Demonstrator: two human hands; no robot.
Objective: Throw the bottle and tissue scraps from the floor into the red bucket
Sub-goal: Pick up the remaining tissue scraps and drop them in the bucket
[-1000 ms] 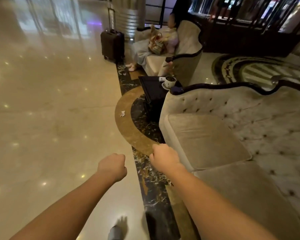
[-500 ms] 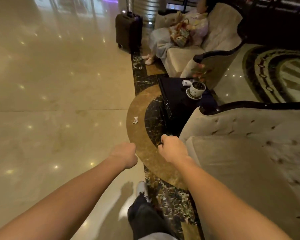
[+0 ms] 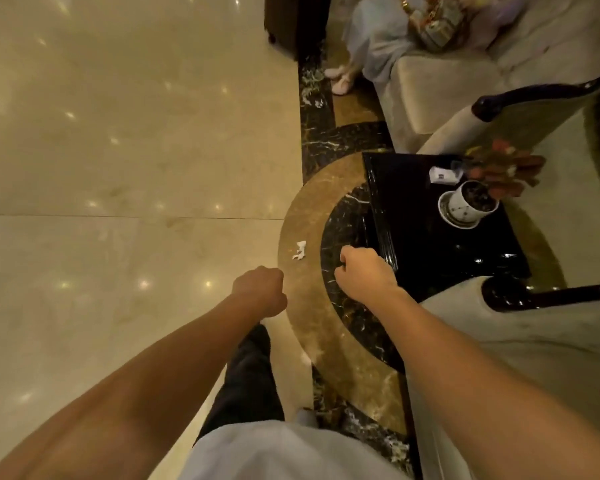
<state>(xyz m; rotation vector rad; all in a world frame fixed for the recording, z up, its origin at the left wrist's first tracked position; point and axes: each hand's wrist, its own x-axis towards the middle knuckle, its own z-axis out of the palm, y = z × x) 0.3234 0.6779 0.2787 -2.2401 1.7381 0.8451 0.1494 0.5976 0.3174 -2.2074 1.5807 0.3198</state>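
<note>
Tissue scrap (image 3: 299,250) lies on the floor's tan marble ring, just ahead of the left hand (image 3: 260,291) and right hand (image 3: 364,271), both loosely fisted and empty, so the approach looks nearly done and next comes bending to pinch it up.

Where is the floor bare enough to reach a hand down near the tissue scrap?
Bare floor lies all round the tissue scrap, widest on the pale tiles to its left. To its right it is crowded: black side table, potted plant, sofa.
</note>
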